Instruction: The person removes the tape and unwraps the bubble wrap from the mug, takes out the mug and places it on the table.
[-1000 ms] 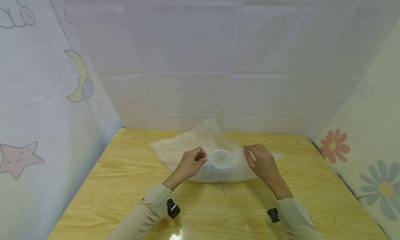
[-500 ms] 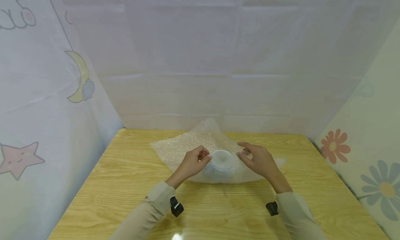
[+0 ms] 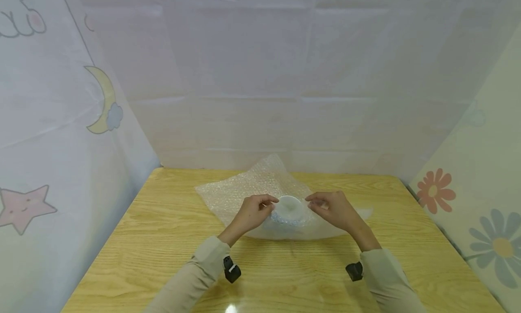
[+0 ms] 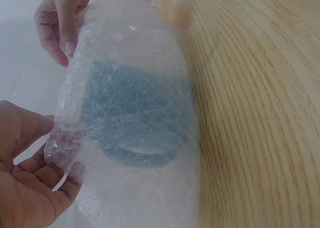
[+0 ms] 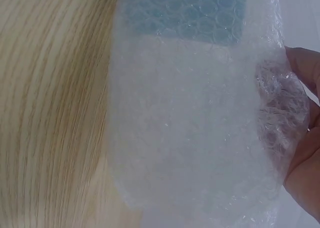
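A blue mug (image 4: 125,95) with a white inside (image 3: 289,206) stands on a sheet of bubble wrap (image 3: 254,182). Wrap covers its near side, and the mug's handle shows blurrily through it in the left wrist view. My left hand (image 3: 253,212) pinches the gathered upper edge of the wrap left of the mug's mouth. On the other side my right hand (image 3: 331,208) holds a crumpled part of the same edge, its fingers partly cut off in the right wrist view. From above, the mug's mouth is uncovered between the hands.
A wooden table (image 3: 175,249) bears the wrap. Flat wrap spreads behind and left of the mug, near the table's back edge. Pale walls (image 3: 277,78) stand at the back and both sides, with printed pictures on the side ones.
My right hand has moved left towards the mug with the wrap's edge. My left hand has shifted slightly right. The gap between the hands is narrower.
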Tool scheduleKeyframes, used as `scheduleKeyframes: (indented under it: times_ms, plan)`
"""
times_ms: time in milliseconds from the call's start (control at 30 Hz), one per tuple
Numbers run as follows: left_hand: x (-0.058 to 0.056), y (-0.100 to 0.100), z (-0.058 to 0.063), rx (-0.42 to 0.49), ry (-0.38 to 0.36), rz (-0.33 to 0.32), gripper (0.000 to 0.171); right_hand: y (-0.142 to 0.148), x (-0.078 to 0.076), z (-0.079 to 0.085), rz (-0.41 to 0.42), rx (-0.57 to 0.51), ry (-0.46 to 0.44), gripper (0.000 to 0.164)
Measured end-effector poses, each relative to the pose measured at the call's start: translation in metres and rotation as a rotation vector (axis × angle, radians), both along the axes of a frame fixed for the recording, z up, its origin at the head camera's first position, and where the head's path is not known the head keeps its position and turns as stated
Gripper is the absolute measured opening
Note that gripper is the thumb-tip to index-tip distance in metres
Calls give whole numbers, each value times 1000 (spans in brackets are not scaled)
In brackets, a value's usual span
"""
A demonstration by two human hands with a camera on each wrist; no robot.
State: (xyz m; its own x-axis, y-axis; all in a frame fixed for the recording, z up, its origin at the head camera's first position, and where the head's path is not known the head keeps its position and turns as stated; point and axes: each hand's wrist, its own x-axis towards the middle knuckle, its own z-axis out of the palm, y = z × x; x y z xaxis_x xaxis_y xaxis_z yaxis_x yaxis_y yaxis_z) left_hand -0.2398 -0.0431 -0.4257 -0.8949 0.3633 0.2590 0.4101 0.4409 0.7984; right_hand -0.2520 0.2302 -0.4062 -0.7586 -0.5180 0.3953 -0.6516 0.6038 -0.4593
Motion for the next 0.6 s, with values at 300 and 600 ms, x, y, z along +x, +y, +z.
scheduleKeyframes:
  times_ms: [300,600]
  plan:
    - [2,-2,-2,3,-14,-3,18,5,5,-1,1,-49,14,13]
    - [5,-5,1,33,12,-6,16,8,12,2,24,-127,96,13]
